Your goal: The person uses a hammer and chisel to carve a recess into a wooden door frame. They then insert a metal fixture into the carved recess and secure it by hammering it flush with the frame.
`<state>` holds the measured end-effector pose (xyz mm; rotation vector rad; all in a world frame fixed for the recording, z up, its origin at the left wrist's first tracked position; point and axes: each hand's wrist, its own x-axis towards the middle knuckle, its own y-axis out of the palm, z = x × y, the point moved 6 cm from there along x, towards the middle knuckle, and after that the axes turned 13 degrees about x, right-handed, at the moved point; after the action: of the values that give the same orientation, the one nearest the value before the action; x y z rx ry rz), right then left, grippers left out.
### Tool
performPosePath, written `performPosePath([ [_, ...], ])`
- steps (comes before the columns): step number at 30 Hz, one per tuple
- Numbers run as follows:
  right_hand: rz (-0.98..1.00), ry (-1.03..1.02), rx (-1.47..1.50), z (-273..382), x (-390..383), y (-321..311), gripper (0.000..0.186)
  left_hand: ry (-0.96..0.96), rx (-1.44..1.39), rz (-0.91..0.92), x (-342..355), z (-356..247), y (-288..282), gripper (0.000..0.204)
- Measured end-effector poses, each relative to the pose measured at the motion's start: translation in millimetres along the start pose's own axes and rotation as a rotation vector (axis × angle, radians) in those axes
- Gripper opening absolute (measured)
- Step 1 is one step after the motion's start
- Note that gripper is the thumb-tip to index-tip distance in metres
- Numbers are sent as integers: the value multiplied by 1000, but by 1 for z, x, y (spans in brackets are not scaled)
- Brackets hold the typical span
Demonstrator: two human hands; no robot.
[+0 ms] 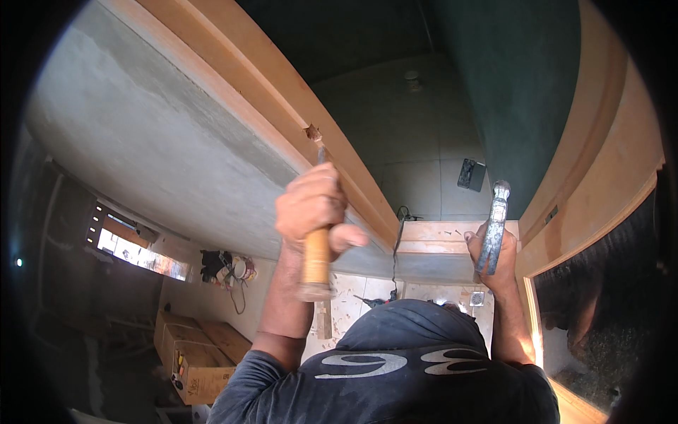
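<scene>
My left hand (pixel 311 201) is closed around a chisel (pixel 317 260) with a yellowish handle, its thumb sticking out to the right. The narrow blade points up and away, its tip at the wooden door frame (pixel 272 78), just below a rough chipped recess (pixel 313 132). In my right hand (pixel 505 263) is a claw hammer (pixel 496 222), raised on the right side, apart from the chisel. Its worn metal head shows clearly, while its handle is mostly hidden.
A wooden sill (pixel 431 237) with small bits on it crosses the doorway. A dark rectangular item (pixel 468 174) lies on the tiles beyond. A cable (pixel 395 258) and a power tool (pixel 372 302) lie nearby. Cardboard boxes (pixel 194 346) stand at lower left; the opposite jamb (pixel 590 162) rises right.
</scene>
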<state>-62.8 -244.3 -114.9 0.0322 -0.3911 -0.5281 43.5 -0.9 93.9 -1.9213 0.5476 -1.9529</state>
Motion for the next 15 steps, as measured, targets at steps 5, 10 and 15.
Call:
performPosePath([
  [5,25,-8,43,-12,-2,-2,32,63,136,181,-3,-23,34,59],
  [10,47,7,86,-19,-1,-4,33,42,210,358,8,-37,63,62],
  [15,57,63,174,-32,6,-1,31,157,478,428,23,-27,81,61],
])
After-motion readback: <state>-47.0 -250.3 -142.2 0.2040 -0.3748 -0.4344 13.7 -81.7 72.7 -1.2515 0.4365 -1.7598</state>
